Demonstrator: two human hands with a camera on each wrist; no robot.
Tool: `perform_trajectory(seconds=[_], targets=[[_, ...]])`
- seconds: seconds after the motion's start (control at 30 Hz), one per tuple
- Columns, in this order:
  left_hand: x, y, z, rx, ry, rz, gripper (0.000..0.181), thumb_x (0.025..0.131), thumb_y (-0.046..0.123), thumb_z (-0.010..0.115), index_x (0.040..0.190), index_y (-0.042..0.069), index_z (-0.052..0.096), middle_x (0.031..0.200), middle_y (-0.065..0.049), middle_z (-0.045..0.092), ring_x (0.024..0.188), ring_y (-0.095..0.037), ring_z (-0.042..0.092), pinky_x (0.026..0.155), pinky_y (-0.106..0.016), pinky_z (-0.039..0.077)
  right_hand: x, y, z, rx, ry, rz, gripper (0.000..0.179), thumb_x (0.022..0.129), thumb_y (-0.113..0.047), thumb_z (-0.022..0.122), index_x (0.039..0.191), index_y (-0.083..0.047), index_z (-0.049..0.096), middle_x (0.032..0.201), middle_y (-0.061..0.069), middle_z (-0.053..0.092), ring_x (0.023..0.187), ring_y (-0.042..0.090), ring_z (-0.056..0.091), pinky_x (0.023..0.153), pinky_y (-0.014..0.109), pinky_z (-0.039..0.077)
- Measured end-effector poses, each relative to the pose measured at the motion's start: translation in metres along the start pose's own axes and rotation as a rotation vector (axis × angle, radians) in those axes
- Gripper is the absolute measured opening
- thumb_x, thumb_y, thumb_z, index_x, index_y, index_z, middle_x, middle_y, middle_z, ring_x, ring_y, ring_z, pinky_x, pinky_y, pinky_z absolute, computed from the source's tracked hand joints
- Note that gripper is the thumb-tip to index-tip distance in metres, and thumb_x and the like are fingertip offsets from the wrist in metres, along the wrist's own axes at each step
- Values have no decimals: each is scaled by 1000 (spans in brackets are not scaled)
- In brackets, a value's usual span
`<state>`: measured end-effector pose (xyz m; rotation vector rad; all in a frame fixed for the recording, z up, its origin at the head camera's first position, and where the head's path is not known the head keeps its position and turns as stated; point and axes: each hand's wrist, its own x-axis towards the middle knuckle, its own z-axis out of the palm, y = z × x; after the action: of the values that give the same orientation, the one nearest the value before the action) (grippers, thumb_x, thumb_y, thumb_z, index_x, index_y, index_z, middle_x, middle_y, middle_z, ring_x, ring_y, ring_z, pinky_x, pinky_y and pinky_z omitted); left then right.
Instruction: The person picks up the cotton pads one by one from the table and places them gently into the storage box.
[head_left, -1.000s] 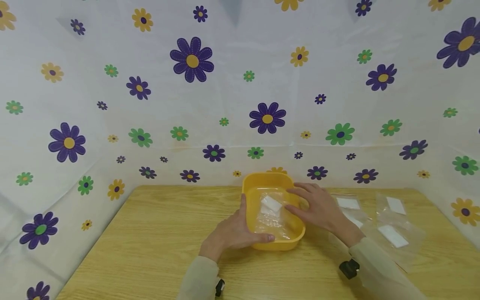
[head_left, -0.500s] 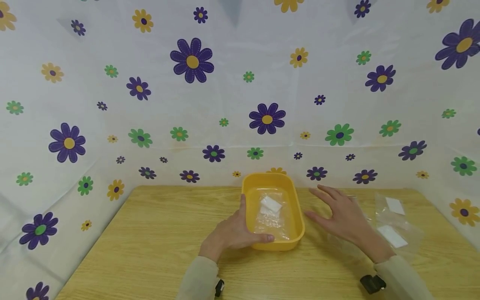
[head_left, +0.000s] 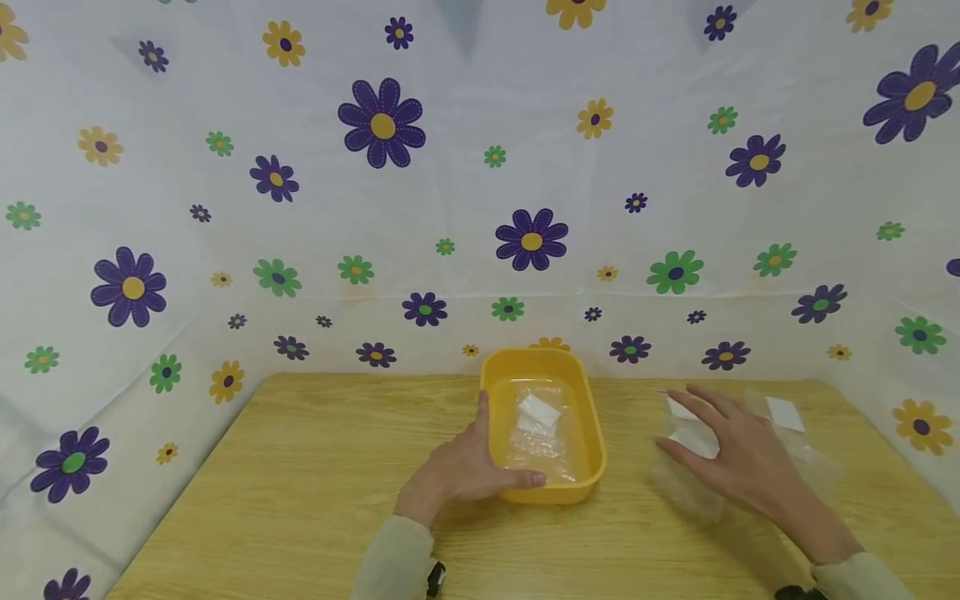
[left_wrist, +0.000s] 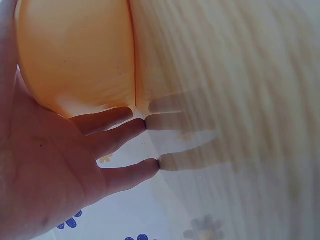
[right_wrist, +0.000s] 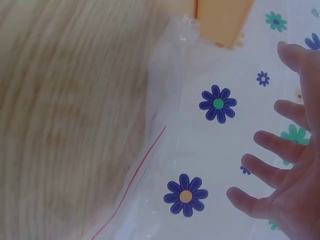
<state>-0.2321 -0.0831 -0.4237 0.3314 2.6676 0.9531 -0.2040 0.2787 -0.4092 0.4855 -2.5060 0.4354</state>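
A yellow plastic tub (head_left: 555, 495) stands on the table with clear plastic bags (head_left: 540, 442) inside, white pieces showing in them. My left hand (head_left: 459, 468) rests against the tub's near left corner. Its thumb lies along the near rim, and in the left wrist view the straight fingers (left_wrist: 125, 179) reach the tabletop beside the tub's wall. To the right, my right hand (head_left: 750, 458) hovers with spread fingers above clear bags (head_left: 693, 492) holding white pieces. In the right wrist view its fingers (right_wrist: 267, 170) stand apart from a bag (right_wrist: 162, 75) with a red line.
Another clear bag with a white piece (head_left: 785, 414) lies farther right, partly behind the right hand. The wooden table (head_left: 322, 467) ends at the back against a white flowered sheet (head_left: 465, 208), which also hangs at both sides.
My right hand has left the tub's right side and moved right to above the bags on the table. The left hand and the tub hold their place.
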Motion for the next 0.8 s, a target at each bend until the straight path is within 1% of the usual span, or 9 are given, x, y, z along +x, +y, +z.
perform_trajectory(seconds=[0.23, 0.33, 0.43, 0.57, 0.67, 0.77, 0.8], targets=[[1, -1, 0, -3, -1, 3, 145, 68, 83, 74, 164, 24, -16, 166, -16, 35, 143, -41, 49, 113, -61, 44, -14, 16, -7, 45, 27, -8, 71, 74, -31, 91, 137, -13, 64, 132, 22, 66, 114, 47, 60, 84, 68, 50], [1, -1, -1, -3, 2, 9, 146, 67, 84, 74, 164, 23, -16, 165, -16, 36, 142, -41, 49, 113, -61, 44, -20, 22, -11, 59, 27, 8, 71, 74, -30, 91, 138, -13, 64, 133, 23, 65, 115, 49, 59, 84, 68, 49], [0, 0, -1, -1, 1, 9, 146, 66, 85, 74, 164, 23, -16, 165, -16, 37, 141, -41, 50, 112, -61, 45, -26, 29, -16, 67, -9, 59, 70, 78, -31, 89, 139, -12, 63, 136, 24, 62, 117, 50, 57, 83, 70, 47], [0, 1, -1, 1, 1, 5, 145, 68, 83, 74, 164, 23, -16, 165, -17, 36, 142, -42, 49, 113, -62, 44, -36, 38, -24, 85, -82, 154, 68, 85, -36, 84, 143, -10, 59, 141, 28, 58, 121, 55, 52, 83, 73, 45], [0, 1, -1, -1, 0, -2, 145, 68, 82, 74, 164, 22, -16, 166, -17, 34, 143, -42, 48, 113, -62, 44, -43, 47, -29, 89, -104, 195, 67, 87, -37, 82, 143, -9, 58, 141, 30, 57, 121, 57, 51, 84, 74, 43], [-1, 2, 0, -12, -2, -4, 145, 68, 82, 75, 164, 23, -16, 167, -17, 32, 144, -43, 47, 113, -63, 43, -49, 58, -32, 69, -120, 231, 66, 87, -37, 82, 141, -6, 59, 138, 32, 58, 119, 58, 52, 84, 73, 43], [-1, 2, 0, -14, -2, -5, 145, 68, 82, 75, 164, 23, -16, 167, -17, 32, 144, -43, 47, 113, -63, 43, -52, 62, -33, 61, -142, 256, 67, 88, -38, 81, 141, -5, 58, 139, 33, 57, 119, 59, 51, 85, 73, 43]])
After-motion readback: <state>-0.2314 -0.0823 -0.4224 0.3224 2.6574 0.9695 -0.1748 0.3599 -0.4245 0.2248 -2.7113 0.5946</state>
